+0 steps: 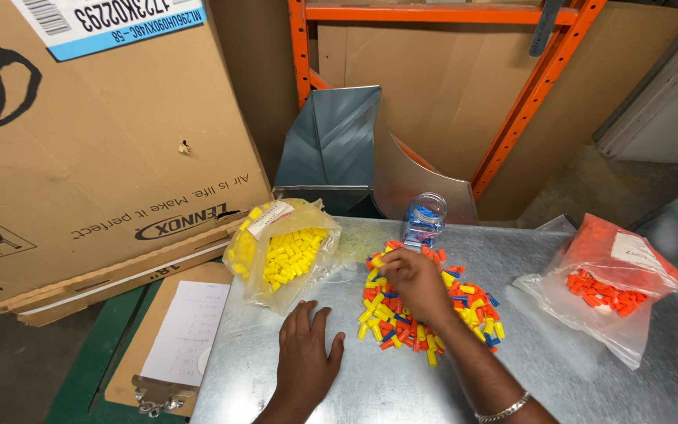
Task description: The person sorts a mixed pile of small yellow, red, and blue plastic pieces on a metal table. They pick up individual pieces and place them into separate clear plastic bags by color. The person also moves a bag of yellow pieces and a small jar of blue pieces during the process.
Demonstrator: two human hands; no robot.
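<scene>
your right hand (411,281) curls into mixed connector pile (425,302), grip unclear; left hand (305,355) flat, empty, bracing on metal table (559,377).

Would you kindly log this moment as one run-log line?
right hand: fingers in mixed connector pile | left hand: flat on metal table | yellow bag left | orange bag right

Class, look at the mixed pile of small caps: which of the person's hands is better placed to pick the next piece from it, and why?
The right hand: it rests on the mixed pile, while the left hand lies flat beside it.
</scene>
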